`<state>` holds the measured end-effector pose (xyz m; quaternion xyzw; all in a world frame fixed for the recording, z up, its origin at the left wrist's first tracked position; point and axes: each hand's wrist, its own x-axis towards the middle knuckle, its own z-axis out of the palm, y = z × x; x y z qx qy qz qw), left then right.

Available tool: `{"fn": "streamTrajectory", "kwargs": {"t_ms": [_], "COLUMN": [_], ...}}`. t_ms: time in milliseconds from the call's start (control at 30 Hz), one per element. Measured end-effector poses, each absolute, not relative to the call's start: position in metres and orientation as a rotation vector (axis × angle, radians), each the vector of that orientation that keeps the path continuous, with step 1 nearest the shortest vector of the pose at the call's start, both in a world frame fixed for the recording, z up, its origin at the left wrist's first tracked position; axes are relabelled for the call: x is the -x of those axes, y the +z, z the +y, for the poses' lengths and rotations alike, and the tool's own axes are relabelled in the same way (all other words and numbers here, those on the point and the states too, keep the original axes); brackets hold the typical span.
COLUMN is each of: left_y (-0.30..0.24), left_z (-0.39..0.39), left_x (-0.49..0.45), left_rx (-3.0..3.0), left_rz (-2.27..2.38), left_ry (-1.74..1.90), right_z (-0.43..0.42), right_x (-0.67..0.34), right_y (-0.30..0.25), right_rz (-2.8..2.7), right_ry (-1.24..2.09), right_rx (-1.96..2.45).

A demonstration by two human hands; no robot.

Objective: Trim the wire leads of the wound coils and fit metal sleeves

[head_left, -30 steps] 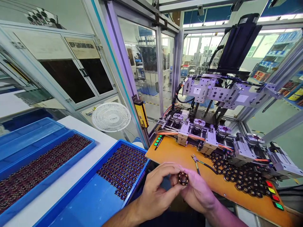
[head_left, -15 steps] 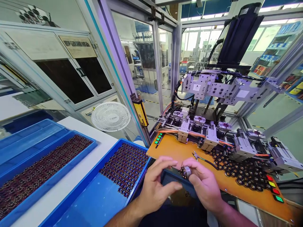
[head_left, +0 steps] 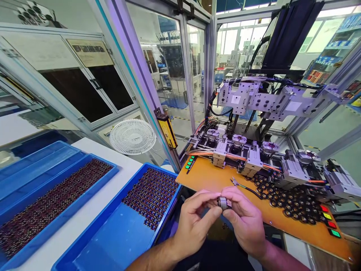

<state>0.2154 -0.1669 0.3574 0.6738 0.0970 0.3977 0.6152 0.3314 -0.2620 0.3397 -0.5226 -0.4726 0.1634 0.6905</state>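
Both my hands meet in front of me over the near edge of the orange work plate [head_left: 214, 178]. My left hand [head_left: 194, 222] and my right hand [head_left: 246, 222] pinch one small round motor part [head_left: 222, 202] between their fingertips; its metal side faces me. Several similar dark round parts [head_left: 290, 203] lie in a heap on the orange plate to the right of my hands. A blue tray [head_left: 113, 233] with many small coil parts [head_left: 152, 195] sits just left of my left hand.
A machine with a row of round fixtures [head_left: 239, 146] stands behind the plate. Small cutters [head_left: 239, 185] lie on the plate. Coloured buttons [head_left: 328, 220] sit at its right end, green ones [head_left: 189, 165] at its left. A second blue tray [head_left: 42, 195], a white fan [head_left: 132, 136].
The part was turned from its open coil face to its metal side. My left fingers came off it half a second ago and now pinch it again. The view shifted slightly.
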Motion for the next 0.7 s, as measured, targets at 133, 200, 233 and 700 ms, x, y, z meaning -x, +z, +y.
{"fn": "streamTrajectory", "kwargs": {"t_ms": [133,200,233,700], "left_y": [0.356,0.354,0.353,0.347], "left_z": [-0.168,-0.169,-0.169,-0.16], "left_x": [-0.217,-0.218,-0.218,-0.217], "left_rx": [-1.475,-1.427,-1.407,-1.748], "left_rz": [0.232,0.227,0.22,0.159], "left_ry": [0.897,0.881,0.876,1.115], "right_z": [-0.262,-0.262,-0.262,-0.262], "right_x": [-0.332,-0.332,-0.331,-0.323], "right_y": [0.34,0.34,0.34,0.345], "right_rz": [-1.067,-1.042,-1.015,-0.54], "right_ry": [0.341,0.369,0.399,1.067], "right_rx": [1.184,1.172,1.161,0.831]}}
